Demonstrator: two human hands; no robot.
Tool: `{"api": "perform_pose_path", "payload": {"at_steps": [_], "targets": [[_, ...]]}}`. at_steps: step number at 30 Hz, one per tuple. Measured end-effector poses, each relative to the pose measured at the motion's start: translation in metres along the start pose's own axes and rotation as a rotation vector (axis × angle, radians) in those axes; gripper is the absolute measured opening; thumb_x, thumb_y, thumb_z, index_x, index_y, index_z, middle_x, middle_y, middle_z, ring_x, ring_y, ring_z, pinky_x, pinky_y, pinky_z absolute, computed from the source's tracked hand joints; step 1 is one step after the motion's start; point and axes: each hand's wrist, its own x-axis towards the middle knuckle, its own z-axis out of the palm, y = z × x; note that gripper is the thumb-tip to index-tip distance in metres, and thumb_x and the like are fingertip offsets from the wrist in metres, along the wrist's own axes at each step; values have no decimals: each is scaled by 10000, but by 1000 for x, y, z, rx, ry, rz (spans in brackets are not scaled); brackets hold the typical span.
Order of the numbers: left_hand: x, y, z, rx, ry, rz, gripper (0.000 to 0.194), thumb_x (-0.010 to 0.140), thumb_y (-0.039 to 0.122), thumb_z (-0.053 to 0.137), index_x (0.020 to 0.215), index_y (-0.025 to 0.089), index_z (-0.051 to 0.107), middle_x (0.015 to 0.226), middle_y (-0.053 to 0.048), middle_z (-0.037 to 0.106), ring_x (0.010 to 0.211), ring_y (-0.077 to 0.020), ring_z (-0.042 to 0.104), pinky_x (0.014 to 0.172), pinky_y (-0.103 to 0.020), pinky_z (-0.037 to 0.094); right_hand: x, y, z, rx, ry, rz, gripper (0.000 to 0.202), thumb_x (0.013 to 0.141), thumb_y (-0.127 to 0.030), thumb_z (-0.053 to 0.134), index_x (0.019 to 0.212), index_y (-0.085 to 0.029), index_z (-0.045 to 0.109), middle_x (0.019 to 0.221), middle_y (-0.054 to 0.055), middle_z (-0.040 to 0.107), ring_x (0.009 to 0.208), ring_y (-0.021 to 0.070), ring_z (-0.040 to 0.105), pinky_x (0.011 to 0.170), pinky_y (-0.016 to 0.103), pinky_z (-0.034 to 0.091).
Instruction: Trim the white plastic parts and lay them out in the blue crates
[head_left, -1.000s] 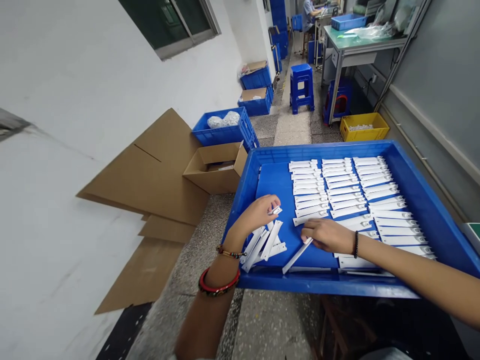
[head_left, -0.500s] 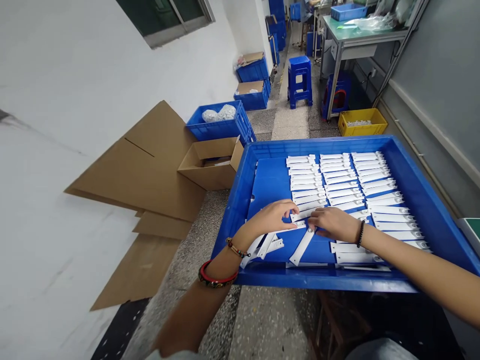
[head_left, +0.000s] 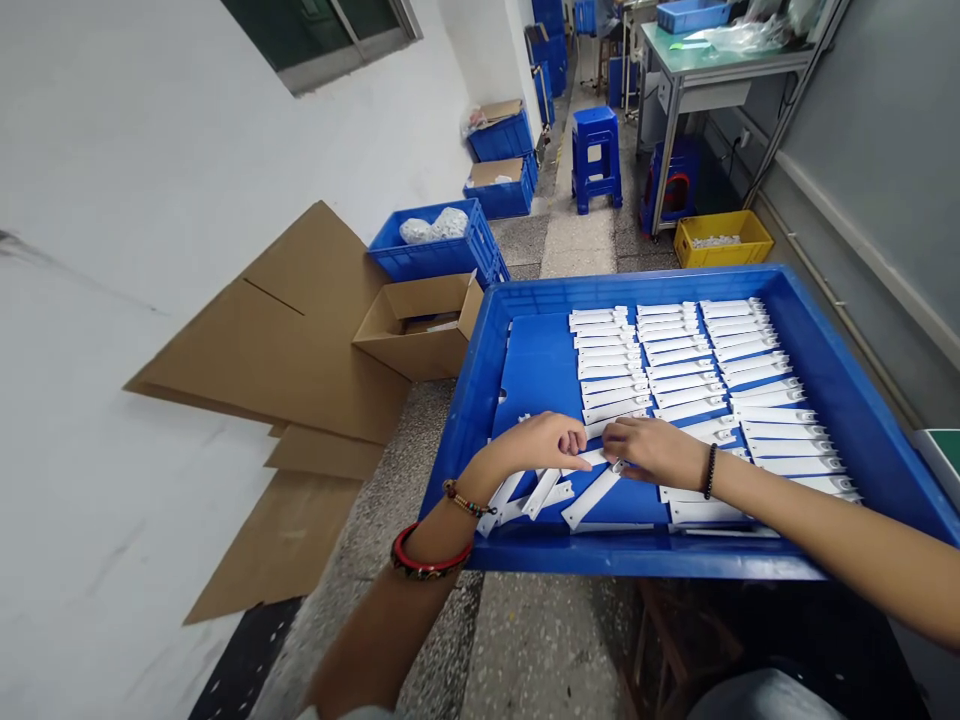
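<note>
A large blue tray holds flat white strips in three columns at its middle and right. My left hand is over the tray's near left part, its fingers curled at one end of a white strip. Close beside it, my right hand has its fingers pressed together at the other end of that strip. Just below my right fingertips lies a slanted strip. Several loose strips lie crossed under my left wrist. The fingertips of both hands are partly hidden.
Left of the tray are an open cardboard box, flat cardboard sheets and a blue crate. Beyond the tray are a blue stool, a yellow crate and a green-topped table.
Both hands have moved slightly; my right hand has shifted left, closer to my left. The slanted strip has shifted left, and a strip now spans the space between the hands.
</note>
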Motion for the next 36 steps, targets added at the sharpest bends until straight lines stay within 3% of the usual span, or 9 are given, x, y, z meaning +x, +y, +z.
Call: {"api": "perform_pose_path", "payload": {"at_steps": [2,5,8,13,19,25,30,36], "targets": [[-3,-1,-6,48,84,-8,234,826,419,633,806,187,655,771,-10,665,708,-163,573,613,-259,389,-2,2,-2,-3,-5,14,147,865,-180,687,1008,-159,660,1131,103,648,1018,254,618,841,373,516],[-9,-6,-14,219,200,-147,243,833,421,620,768,188,634,779,-23,666,688,-166,562,582,-269,341,-4,4,-4,-8,-12,29,155,868,-226,700,1002,-160,658,1120,106,640,1006,251,614,819,365,514],[-10,-12,-14,258,133,-237,307,735,480,729,721,195,616,737,-10,667,649,-166,562,551,-277,315,-4,4,-4,-14,-20,30,130,886,-247,682,988,-168,665,1111,104,637,989,241,610,796,351,509],[-1,-21,-5,179,-15,-175,273,664,417,772,716,191,629,762,-14,678,681,-170,593,548,-267,344,-4,5,-4,-8,-32,29,72,899,-198,637,952,-159,668,1073,106,641,983,234,606,742,318,495],[0,-29,-6,154,-13,-183,153,716,329,660,703,181,624,712,-19,662,681,-174,601,566,-260,368,-6,3,-13,14,-48,33,78,897,-190,637,950,-145,672,1087,119,647,1009,233,602,791,319,489],[5,-33,-6,180,-39,-165,332,606,451,765,746,189,617,762,-12,653,703,-176,594,575,-257,379,-10,0,-26,-34,-91,85,136,902,-205,622,988,-120,684,1113,152,632,1049,268,591,842,362,484],[4,-33,-8,183,-40,-148,200,653,332,669,759,188,578,757,-13,618,684,-165,559,579,-260,385,-12,1,-25,-70,-163,132,159,907,-221,627,1009,-118,692,1127,153,634,1054,277,596,786,351,494],[0,-26,-10,287,72,-127,116,655,223,590,754,193,538,814,-23,601,717,-171,543,602,-271,392,-12,-1,-26,-98,-159,170,199,934,-227,586,1071,-111,672,1213,173,603,1092,282,578,776,339,487]]}}
